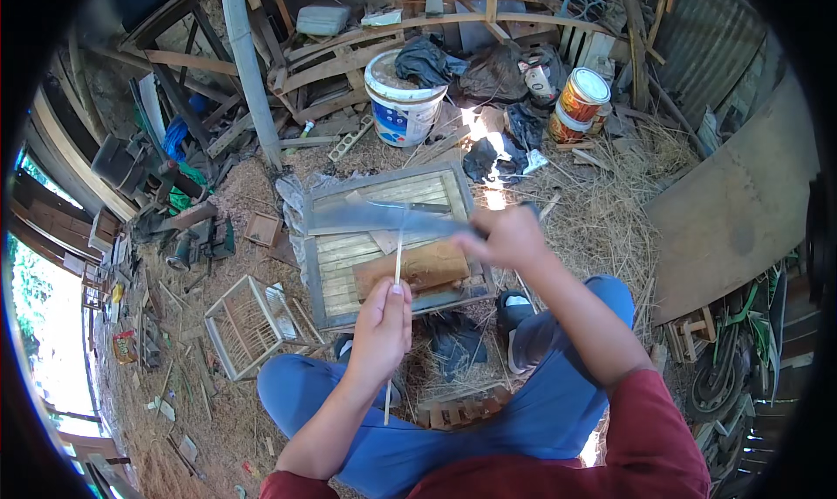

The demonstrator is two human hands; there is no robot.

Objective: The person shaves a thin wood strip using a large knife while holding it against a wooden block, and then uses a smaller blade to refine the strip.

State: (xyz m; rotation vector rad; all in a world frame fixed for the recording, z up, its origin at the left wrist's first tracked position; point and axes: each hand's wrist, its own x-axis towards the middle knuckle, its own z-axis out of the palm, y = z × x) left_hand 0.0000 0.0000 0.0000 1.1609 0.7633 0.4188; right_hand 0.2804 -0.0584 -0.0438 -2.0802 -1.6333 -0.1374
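My left hand (384,326) is closed round a thin pale wooden stick (398,262), which stands nearly upright with its lower end below my fist. My right hand (511,235) grips a machete by its dark handle. Smeared by motion, the machete's blade (370,217) points left and crosses by the stick's upper end; whether they touch I cannot tell. Beneath lies a slatted wooden panel (336,270) with a grey frame. On it rest a brown wooden block (429,267), near my left hand, and a dark-handled knife (427,208) beyond the machete.
Left of the panel stands a small barred wooden cage (248,324). A white bucket (404,115) with a black bag on it is beyond the panel. Stacked paint cans (581,99) stand far right, and a large board (741,202) leans at the right. Straw and shavings cover the floor.
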